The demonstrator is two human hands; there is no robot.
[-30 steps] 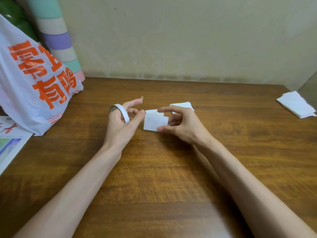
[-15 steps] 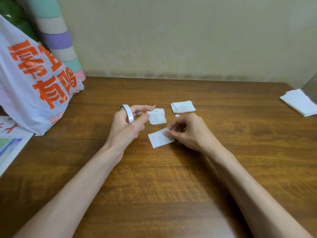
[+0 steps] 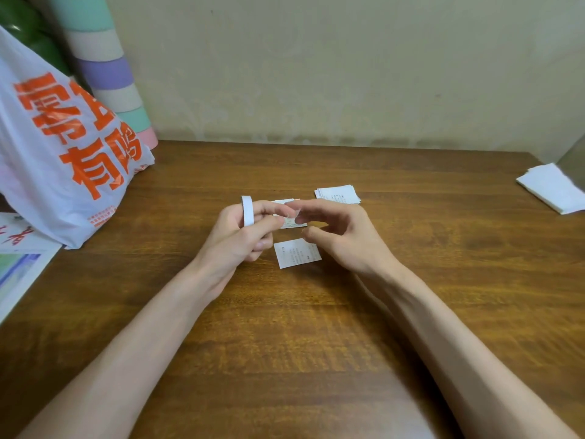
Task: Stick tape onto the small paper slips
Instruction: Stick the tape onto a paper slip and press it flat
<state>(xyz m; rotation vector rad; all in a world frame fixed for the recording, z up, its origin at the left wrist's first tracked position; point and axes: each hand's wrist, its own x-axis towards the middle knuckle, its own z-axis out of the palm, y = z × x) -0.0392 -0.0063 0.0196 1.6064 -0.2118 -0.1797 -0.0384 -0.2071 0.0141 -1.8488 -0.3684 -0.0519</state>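
Note:
My left hand (image 3: 240, 239) grips a small white tape roll (image 3: 247, 210), its forefinger stretched to the right with a short bit of tape (image 3: 297, 213) at the tip. My right hand (image 3: 342, 236) hovers with loosely curved fingers; its forefinger tip meets that bit of tape while the thumb stays apart below. One printed paper slip (image 3: 297, 253) lies flat on the wooden table (image 3: 285, 327) between both hands. A small pile of slips (image 3: 291, 222) shows partly behind my fingers. Another pile of slips (image 3: 338, 194) lies farther back.
A white plastic bag with orange characters (image 3: 63, 153) stands at the left, with a striped pastel roll (image 3: 107, 68) behind it and printed sheets (image 3: 15, 264) at the left table edge. A stack of white paper (image 3: 552, 191) lies at the far right. A wall closes the back.
My right hand laid the slip flat on the table, let go of it, then rose toward my left forefinger. My left hand kept the tape roll.

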